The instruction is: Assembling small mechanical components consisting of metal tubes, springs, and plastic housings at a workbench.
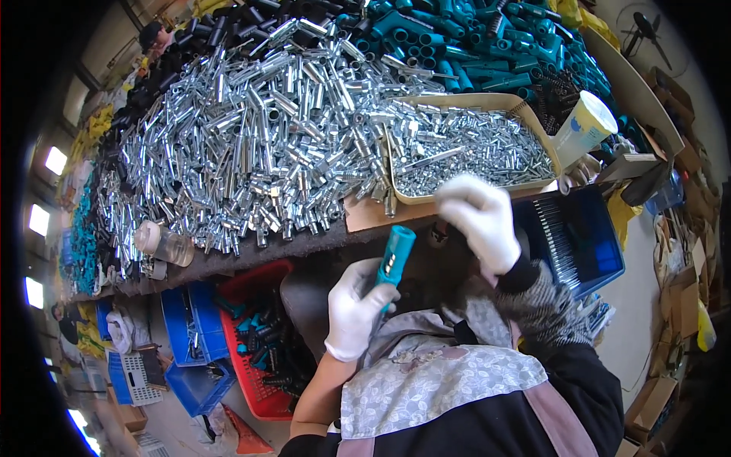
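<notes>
At frame centre, a teal plastic handle (394, 257), seemingly light, stiff and best taken mid-shaft, is being clamped by the left hand (356, 308) while the right hand (478, 217), fingers loosely curled, is hovering beside the cardboard tray (487, 101).

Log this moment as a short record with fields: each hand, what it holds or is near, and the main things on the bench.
left hand: white-gloved left hand grips a teal plastic handle, held upright
right hand: white-gloved right hand at the near edge of the cardboard tray; whether its fingers hold anything cannot be told
tray contents: small silver metal pins
bench: big heap of silver metal tubes; teal parts piled behind
below bench: red crate, blue bins
</notes>
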A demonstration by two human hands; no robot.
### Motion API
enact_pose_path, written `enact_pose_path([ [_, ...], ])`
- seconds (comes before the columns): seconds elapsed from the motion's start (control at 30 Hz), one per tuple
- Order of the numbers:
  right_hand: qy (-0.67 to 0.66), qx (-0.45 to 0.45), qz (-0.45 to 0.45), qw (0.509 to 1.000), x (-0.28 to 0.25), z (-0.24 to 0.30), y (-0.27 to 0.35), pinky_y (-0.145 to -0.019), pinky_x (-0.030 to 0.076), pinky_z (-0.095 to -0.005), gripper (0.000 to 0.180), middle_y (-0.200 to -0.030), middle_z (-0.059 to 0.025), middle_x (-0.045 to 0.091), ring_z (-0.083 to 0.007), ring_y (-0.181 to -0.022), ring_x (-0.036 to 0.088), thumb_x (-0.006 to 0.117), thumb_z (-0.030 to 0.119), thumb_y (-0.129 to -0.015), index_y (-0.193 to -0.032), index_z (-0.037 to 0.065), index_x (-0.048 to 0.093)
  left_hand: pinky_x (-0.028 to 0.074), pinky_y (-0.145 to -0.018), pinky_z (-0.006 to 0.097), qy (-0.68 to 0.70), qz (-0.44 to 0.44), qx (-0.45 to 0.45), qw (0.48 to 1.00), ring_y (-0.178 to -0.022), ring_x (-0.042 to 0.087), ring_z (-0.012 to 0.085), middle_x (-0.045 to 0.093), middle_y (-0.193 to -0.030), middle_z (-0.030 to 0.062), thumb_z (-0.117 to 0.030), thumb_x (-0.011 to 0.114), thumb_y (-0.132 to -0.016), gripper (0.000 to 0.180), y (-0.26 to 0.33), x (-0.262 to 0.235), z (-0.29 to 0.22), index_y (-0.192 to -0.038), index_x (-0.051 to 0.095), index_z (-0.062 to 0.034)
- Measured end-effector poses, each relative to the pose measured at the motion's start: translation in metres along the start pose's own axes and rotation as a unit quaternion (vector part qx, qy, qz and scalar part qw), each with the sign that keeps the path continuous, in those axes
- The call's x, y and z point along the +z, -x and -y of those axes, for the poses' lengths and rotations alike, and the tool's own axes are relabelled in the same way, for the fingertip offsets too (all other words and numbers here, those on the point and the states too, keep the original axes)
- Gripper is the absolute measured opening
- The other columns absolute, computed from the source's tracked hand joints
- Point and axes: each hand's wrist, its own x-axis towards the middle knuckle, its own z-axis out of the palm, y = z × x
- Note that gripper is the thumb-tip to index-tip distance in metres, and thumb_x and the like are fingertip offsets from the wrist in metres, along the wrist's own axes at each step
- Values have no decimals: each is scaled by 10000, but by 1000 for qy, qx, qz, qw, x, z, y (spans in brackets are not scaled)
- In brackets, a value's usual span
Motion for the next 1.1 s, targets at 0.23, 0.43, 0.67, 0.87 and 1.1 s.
enact_pose_path([
  [0.23, -68, -30, 46, 996, 62, -7, 52, -727, 511, -303, 147, -891, -80, 638, -213, -824, 642, 762, -4, -767, -903, 39, 728, 569, -728, 301, 139, 17, 5, 990, -880, 639, 167, 642, -1073, 113, -185, 608, -948, 509, -6, 11, 3, -1365, 486, 81],
  [0.43, -278, 143, 27, 950, 70, -5, 57, -786, 501, -276, 108, -967, -47, 618, -132, -887, 610, 720, -41, -833, -927, -4, 681, 578, -737, 312, 130, 12, 12, 991, -891, 647, 178, 641, -1110, 123, -169, 616, -942, 518, -4, 10, 6, -1375, 479, 81],
  [0.67, -374, 284, 110, 876, 62, -6, 39, -927, 484, -298, 376, -1080, -42, 647, -112, -982, 610, 776, 125, -850, -1167, 21, 603, 584, -754, 320, 75, 29, 30, 996, -897, 654, 190, 646, -1133, 136, -176, 656, -925, 548, -5, -5, 8, -1377, 483, 81],
  [0.87, -76, 197, 262, 942, 68, 19, -2, -897, 516, -325, 389, -1064, -56, 671, -130, -987, 620, 757, 192, -882, -1187, 4, 605, 569, -735, 318, 113, 25, 56, 992, -855, 661, 207, 653, -1084, 152, -266, 713, -921, 637, -8, -9, 6, -1378, 466, 103],
  [1.1, 263, -272, 279, 883, 53, 15, -184, -743, 551, -437, 179, -906, -153, 696, -346, -830, 685, 703, 222, -858, -960, 77, 730, 583, -666, 359, 311, 29, 66, 948, -882, 674, 255, 628, -1137, 210, -311, 745, -906, 671, -21, -50, -21, -1380, 451, 61],
])
